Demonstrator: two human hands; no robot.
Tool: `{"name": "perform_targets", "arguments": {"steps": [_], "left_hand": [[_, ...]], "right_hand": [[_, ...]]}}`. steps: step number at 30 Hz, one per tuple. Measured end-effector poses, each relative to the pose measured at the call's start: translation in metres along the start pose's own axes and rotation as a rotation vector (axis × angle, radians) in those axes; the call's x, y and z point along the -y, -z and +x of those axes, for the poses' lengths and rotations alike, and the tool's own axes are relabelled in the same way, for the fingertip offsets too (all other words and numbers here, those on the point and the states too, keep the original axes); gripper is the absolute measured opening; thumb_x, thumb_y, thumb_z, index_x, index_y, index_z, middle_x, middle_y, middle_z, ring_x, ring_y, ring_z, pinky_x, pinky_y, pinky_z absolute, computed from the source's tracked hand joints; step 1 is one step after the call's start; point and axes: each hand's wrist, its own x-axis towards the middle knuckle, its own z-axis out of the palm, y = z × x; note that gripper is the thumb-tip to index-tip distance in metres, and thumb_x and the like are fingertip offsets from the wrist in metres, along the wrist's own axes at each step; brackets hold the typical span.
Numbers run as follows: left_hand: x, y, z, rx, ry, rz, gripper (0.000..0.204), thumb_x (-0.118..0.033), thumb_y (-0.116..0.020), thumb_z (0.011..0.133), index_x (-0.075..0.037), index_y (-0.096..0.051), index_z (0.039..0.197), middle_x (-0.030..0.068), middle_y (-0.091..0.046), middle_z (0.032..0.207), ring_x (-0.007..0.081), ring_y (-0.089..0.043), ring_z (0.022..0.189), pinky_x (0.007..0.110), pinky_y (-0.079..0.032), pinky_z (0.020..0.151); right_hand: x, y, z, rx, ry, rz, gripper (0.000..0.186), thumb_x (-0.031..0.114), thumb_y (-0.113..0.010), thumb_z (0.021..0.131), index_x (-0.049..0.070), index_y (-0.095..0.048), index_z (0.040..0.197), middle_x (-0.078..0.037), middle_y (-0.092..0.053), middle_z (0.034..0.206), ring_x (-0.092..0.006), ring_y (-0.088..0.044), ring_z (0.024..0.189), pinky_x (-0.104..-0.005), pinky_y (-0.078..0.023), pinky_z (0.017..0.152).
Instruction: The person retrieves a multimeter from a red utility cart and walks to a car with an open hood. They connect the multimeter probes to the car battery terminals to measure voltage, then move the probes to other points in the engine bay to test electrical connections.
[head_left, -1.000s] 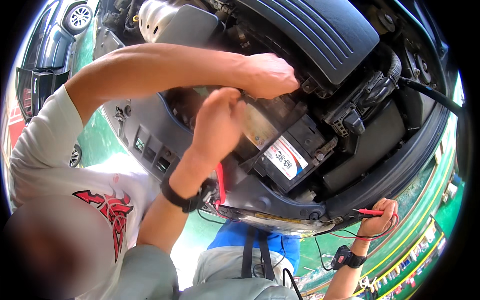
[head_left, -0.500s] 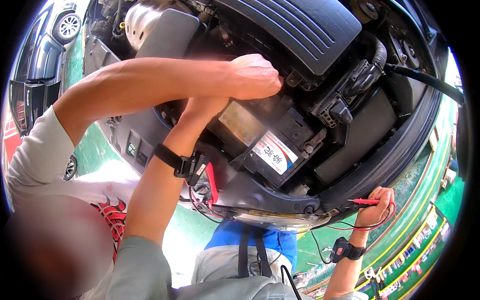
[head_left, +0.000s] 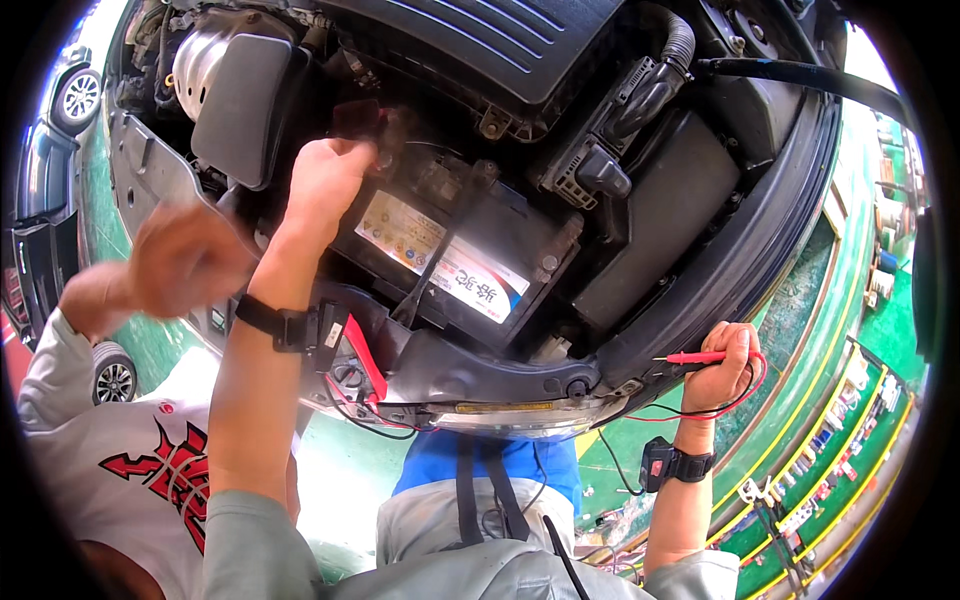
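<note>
My left hand [head_left: 328,185] reaches over the far left end of the car battery [head_left: 480,235]. Its fingers are closed and appear to pinch a dark red terminal cover [head_left: 358,120]; the fingertips are partly hidden. In my closed right hand [head_left: 722,375], at the front edge of the engine bay, a red multimeter probe [head_left: 700,357] lies with its tip to the left. Red and black leads run from this hand. Behind my left forearm, a red-edged multimeter [head_left: 362,362] rests at the front panel [head_left: 470,375].
Another person's blurred hand [head_left: 190,260] is left of my left forearm. A black engine cover [head_left: 490,40] and ribbed hose [head_left: 672,45] lie beyond the battery. A black prop rod [head_left: 800,75] crosses at right. Shelving [head_left: 830,450] stands at lower right.
The other person's arm has swung left, away from above the battery, uncovering my left hand. The view has shifted, and my right hand still holds the red probe.
</note>
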Motion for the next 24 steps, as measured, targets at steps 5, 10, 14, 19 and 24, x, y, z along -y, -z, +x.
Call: {"name": "perform_targets", "arguments": {"steps": [5, 10, 14, 19, 24], "left_hand": [[0.016, 0.008, 0.009, -0.044, -0.011, 0.039, 0.024, -0.016, -0.068, 0.087, 0.007, -0.074, 0.09, 0.005, -0.07, 0.079, 0.0128, -0.06, 0.069, 0.03, -0.048, 0.067], [0.012, 0.005, 0.004, -0.033, -0.028, -0.052, 0.02, -0.014, -0.07, 0.091, 0.005, -0.075, 0.093, 0.0044, -0.071, 0.083, 0.0109, -0.06, 0.073, 0.028, -0.048, 0.068], [0.005, 0.012, 0.001, 0.017, 0.049, -0.059, 0.02, -0.017, -0.071, 0.09, 0.003, -0.076, 0.092, 0.0015, -0.068, 0.08, 0.0095, -0.057, 0.073, 0.026, -0.046, 0.067], [0.013, 0.02, 0.003, 0.041, -0.051, 0.102, 0.018, -0.018, -0.072, 0.09, -0.001, -0.076, 0.09, -0.0007, -0.066, 0.077, 0.0086, -0.056, 0.072, 0.027, -0.047, 0.067], [-0.013, 0.042, -0.054, 0.018, -0.125, 0.076, 0.02, -0.021, -0.07, 0.093, -0.002, -0.075, 0.098, -0.0035, -0.064, 0.083, 0.0063, -0.055, 0.076, 0.024, -0.045, 0.069]], "right_hand": [[-0.001, 0.001, 0.002, 0.044, 0.021, 0.027, 0.039, 0.022, -0.052, 0.102, 0.009, -0.041, 0.067, 0.0, -0.039, 0.058, -0.0088, -0.036, 0.052, -0.0261, -0.024, 0.048], [-0.003, 0.003, 0.0, 0.019, 0.022, -0.006, 0.041, 0.023, -0.05, 0.103, 0.01, -0.038, 0.066, 0.0, -0.036, 0.06, -0.0094, -0.034, 0.055, -0.0265, -0.024, 0.05], [-0.002, 0.002, 0.001, 0.028, 0.01, 0.004, 0.041, 0.022, -0.051, 0.103, 0.009, -0.039, 0.066, -0.001, -0.037, 0.061, -0.0095, -0.035, 0.055, -0.0264, -0.025, 0.05], [-0.003, 0.005, -0.001, 0.033, 0.029, 0.038, 0.039, 0.019, -0.052, 0.102, 0.007, -0.041, 0.066, -0.002, -0.04, 0.062, -0.0099, -0.037, 0.056, -0.0268, -0.027, 0.051], [0.002, 0.0, 0.005, 0.061, -0.001, -0.023, 0.037, 0.018, -0.05, 0.101, 0.005, -0.047, 0.067, -0.002, -0.044, 0.062, -0.0104, -0.041, 0.057, -0.0273, -0.03, 0.053]]}}
